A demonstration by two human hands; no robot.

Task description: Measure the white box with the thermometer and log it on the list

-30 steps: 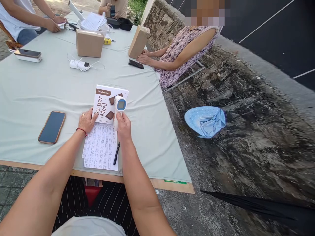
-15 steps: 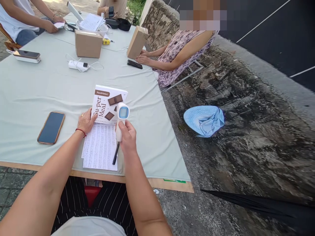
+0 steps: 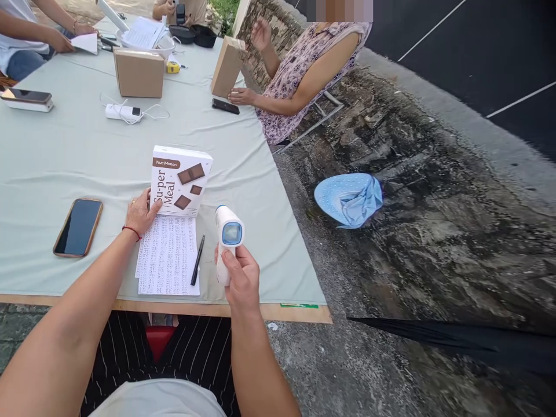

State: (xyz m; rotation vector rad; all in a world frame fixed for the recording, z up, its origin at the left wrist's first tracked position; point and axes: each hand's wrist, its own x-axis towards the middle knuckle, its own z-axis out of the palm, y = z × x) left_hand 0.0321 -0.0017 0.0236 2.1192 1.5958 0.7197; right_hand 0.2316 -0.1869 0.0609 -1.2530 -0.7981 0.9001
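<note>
My left hand [image 3: 141,211] grips the lower left edge of a white box [image 3: 182,182] printed with chocolate pieces and "Su-per Meal". The box is tilted up above sheets of paper [image 3: 165,255] covered in small writing. Closed around the handle of a white infrared thermometer [image 3: 223,267] is my right hand [image 3: 242,275]. The thermometer's blue-framed screen faces me, and it is held apart from the box, to its right. Between the papers' right edge and my right hand lies a black pen [image 3: 197,260]. A phone [image 3: 78,227] in a brown case rests left of my left arm.
On the cloth-covered table [image 3: 243,174] stand a cardboard box [image 3: 139,72], a white device with a cable [image 3: 124,112] and another phone [image 3: 26,98]. At the right edge, a person [image 3: 299,75] touches an upright carton [image 3: 228,66]. A blue hat [image 3: 347,200] lies on the ground.
My right hand has moved the thermometer right and down, away from the box. The box stays in my left hand. The person at right has raised one hand from the carton.
</note>
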